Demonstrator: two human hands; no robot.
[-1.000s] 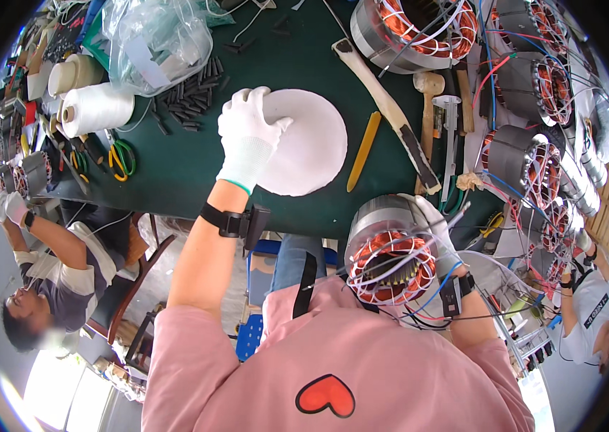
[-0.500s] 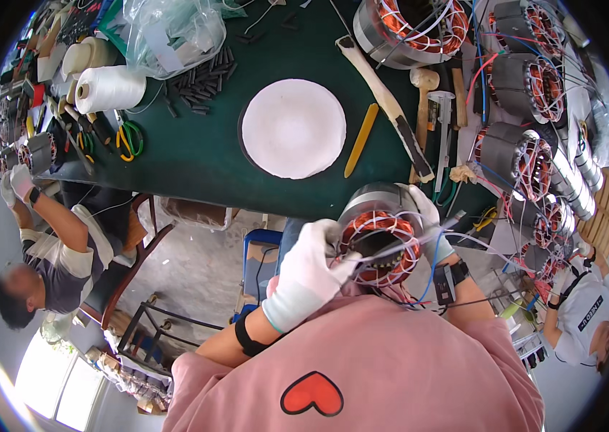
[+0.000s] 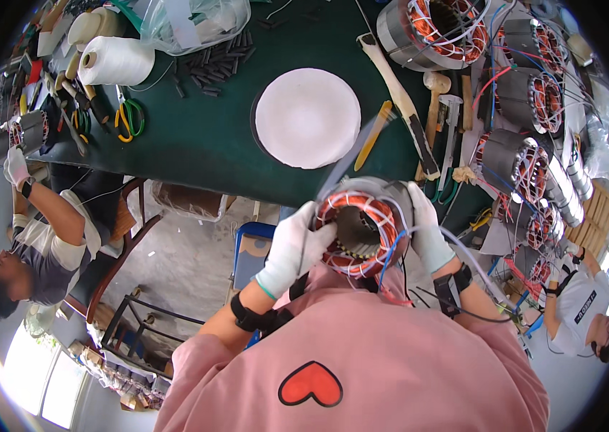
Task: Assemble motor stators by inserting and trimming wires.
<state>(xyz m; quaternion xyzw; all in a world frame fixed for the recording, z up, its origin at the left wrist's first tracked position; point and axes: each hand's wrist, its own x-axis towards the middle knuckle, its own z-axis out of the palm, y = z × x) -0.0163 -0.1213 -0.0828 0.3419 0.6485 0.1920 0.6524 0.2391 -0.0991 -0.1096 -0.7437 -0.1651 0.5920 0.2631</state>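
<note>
I hold a grey motor stator (image 3: 363, 227) with copper windings and coloured leads against my chest, below the table edge. My left hand (image 3: 292, 248), in a white glove, grips its left side. My right hand (image 3: 427, 230), also gloved, grips its right side. A thin flat strip (image 3: 351, 155) sticks up from the stator toward the table. On the green table (image 3: 203, 137) just beyond lies a round white disc (image 3: 308, 117), untouched.
Several more wound stators (image 3: 513, 162) crowd the table's right side. A yellow tool (image 3: 374, 135), a long wooden stick (image 3: 398, 97), a mallet (image 3: 435, 86), white thread spools (image 3: 113, 61), pliers (image 3: 130, 119) and a plastic bag (image 3: 189, 21) lie around. One person (image 3: 38, 237) sits left, another (image 3: 581, 309) right.
My left hand left the white disc on the table, came down and took hold of the stator's left side. The stator has tilted so its bore faces up.
</note>
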